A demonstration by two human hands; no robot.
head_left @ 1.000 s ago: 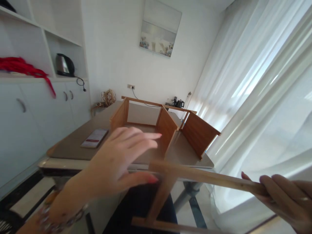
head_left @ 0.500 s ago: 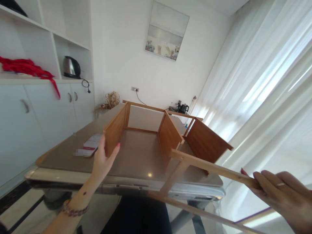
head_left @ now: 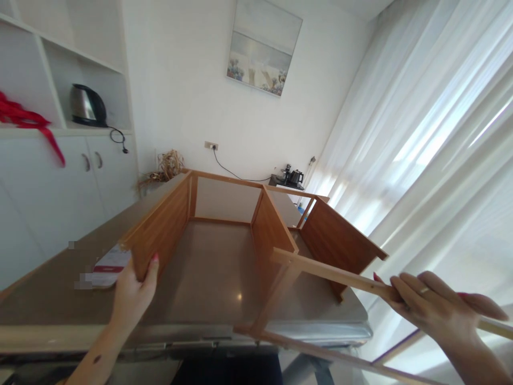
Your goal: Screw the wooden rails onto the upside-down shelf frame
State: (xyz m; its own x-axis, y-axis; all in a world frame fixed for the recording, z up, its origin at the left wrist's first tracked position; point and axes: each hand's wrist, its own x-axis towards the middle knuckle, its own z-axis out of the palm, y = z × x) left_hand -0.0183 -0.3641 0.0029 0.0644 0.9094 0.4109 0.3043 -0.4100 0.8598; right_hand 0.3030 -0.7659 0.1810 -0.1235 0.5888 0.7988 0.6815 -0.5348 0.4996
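A partly joined wooden shelf unit lies on its side on the table. My left hand grips the near lower edge of its left board, thumb inside and fingers behind. Two more boards, the middle board and the right board, rise from the far side frame. With my right hand I hold the rail of a loose ladder-like side frame. The left end of this frame is close to the middle board's near edge; whether they touch I cannot tell.
The brown tabletop has a metal front edge. A white and red packet lies left of the unit. Behind are dried plants and a small stand with a black kettle. A white curtain hangs on the right.
The view has shifted right and closer to the table. My left hand keeps hold of the left board. The loose frame in my right hand has moved slightly left against the unit.
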